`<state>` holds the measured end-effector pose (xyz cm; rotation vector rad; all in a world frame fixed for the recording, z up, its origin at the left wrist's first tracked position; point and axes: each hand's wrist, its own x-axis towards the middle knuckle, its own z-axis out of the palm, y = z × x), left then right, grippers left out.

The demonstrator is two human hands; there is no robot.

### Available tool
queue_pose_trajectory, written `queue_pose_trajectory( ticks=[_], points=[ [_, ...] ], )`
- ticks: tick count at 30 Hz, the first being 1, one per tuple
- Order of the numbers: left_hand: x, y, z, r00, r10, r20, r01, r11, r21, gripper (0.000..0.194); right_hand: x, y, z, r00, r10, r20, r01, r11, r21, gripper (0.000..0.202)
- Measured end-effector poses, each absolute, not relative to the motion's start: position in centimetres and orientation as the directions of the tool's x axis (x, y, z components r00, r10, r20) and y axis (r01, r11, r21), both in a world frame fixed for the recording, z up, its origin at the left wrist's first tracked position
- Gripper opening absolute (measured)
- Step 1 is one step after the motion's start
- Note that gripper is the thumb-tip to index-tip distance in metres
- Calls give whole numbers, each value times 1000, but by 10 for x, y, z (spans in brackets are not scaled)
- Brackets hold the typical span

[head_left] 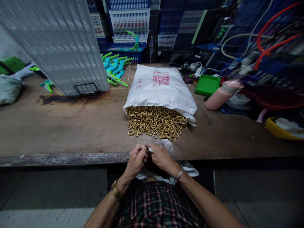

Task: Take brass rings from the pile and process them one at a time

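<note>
Two hands [137, 158] [163, 158] pinch small piece [150, 149] (unclear) at table edge [71, 159]; wide room left of rings [155, 123].

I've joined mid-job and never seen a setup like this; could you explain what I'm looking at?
There is no machine here, only a person's bare hands. The one picture comes from a camera worn on their head, looking forward and down. The left hand and right hand meet at the near edge of a table, pinching a small item whose details are too small to tell. Beyond them, gold-coloured rings spill from a white sack lying with its mouth towards the person. A green tray and pink bottle stand to its right.
</note>
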<state>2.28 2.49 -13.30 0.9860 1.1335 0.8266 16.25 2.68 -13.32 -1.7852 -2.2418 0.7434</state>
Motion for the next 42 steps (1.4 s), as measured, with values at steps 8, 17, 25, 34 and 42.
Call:
queue_pose_trajectory(
  ticks=[8, 17, 25, 34, 42],
  points=[
    [20, 15, -127, 356, 858, -371, -226, 464, 857, 34, 169, 41, -143, -83, 979, -184, 951, 22, -310, 24],
    [22, 30, -128, 330, 835, -440, -451, 549, 703, 34, 174, 66, -147, 151, 979, -140, 955, -181, -237, 17],
    [19, 33, -129, 403, 750, -524, -588, 651, 480, 30, 175, 71, -146, 162, 973, -164, 944, -201, -263, 17],
    [25, 36, -132, 303, 787, -536, -496, 611, 617, 39, 186, 54, -148, 10, 995, -97, 896, -52, -441, 17],
    [38, 35, -138, 215, 854, -473, -160, 509, 846, 44, 181, 35, -140, -182, 983, 1, 724, 135, -676, 13]
  ],
)
